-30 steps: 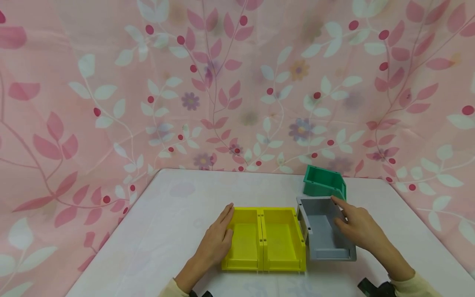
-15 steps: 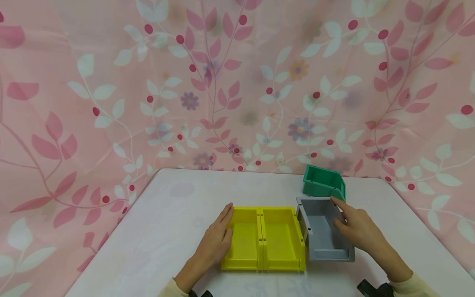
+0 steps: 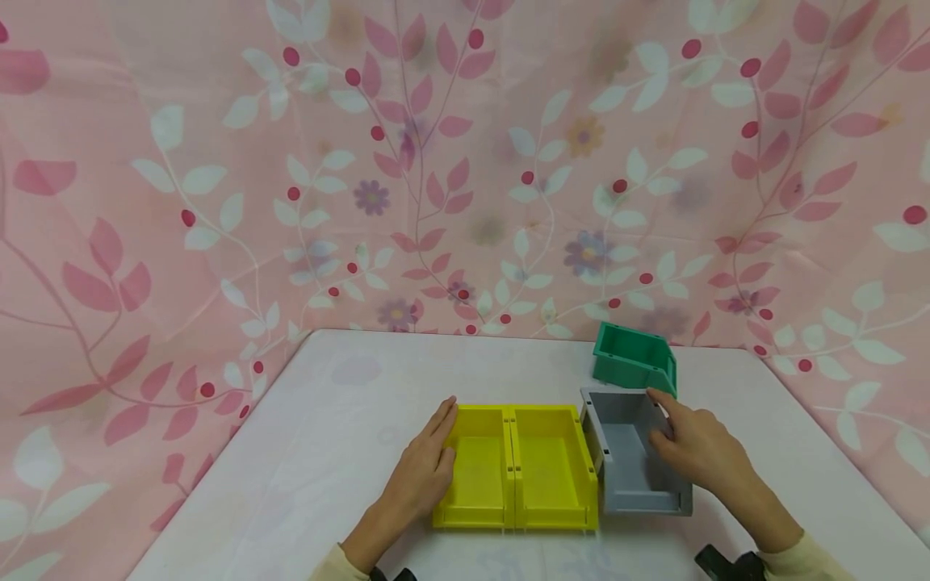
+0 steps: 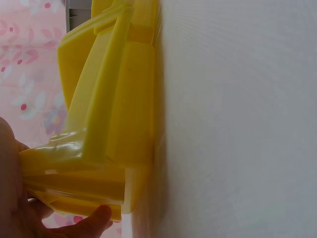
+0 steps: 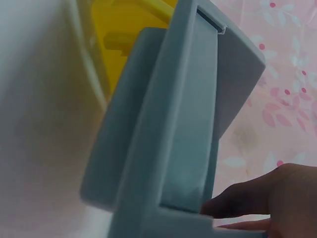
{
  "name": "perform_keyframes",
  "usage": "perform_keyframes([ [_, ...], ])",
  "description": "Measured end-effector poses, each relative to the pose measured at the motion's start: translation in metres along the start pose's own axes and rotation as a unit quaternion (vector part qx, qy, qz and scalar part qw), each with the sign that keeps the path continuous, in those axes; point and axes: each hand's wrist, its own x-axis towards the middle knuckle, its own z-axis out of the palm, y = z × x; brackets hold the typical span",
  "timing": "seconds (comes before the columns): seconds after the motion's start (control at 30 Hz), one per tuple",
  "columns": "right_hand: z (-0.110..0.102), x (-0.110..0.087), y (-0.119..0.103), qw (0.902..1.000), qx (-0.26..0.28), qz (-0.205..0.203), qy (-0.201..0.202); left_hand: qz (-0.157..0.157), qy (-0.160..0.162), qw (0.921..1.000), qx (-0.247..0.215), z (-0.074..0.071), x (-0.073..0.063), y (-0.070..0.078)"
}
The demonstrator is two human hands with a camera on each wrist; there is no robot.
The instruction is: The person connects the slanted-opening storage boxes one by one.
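Two yellow storage bins stand side by side in the head view, the left yellow bin (image 3: 475, 468) against the right yellow bin (image 3: 550, 464). My left hand (image 3: 423, 476) holds the left bin's outer wall, thumb at the rim and fingers (image 4: 101, 215) along the outside. My right hand (image 3: 701, 448) grips a grey storage bin (image 3: 632, 452) by its right wall, thumb inside and fingers outside. The grey bin's left side is right at the right yellow bin's wall, and its underside shows above the white surface in the right wrist view.
A green storage bin (image 3: 634, 355) sits behind the grey one, turned at an angle. All of it rests on a white-covered table (image 3: 341, 420). A pink floral cloth (image 3: 465, 202) hangs behind the table's far edge.
The grey bin and my right hand have shifted slightly toward me and a little left. My left hand and the yellow bins have stayed in place.
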Motion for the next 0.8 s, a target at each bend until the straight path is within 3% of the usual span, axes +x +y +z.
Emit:
perform_keyframes([
  [0.1, -0.003, 0.003, -0.007, 0.9991, -0.031, -0.006, 0.029, 0.0, -0.003, 1.0, 0.0, 0.0, 0.0, 0.0],
  [0.23, -0.003, 0.008, -0.023, 0.9966, -0.03, -0.05, 0.058, 0.001, -0.003, 1.0, 0.0, -0.001, 0.0, 0.001],
  [0.47, 0.014, 0.015, -0.054, 0.9905, -0.007, -0.128, 0.051, -0.001, -0.003, 1.0, 0.0, 0.0, 0.0, 0.001],
  [0.8, 0.036, 0.025, -0.072, 0.9897, -0.032, -0.138, 0.025, -0.001, -0.005, 1.0, 0.0, -0.001, 0.0, 0.0],
])
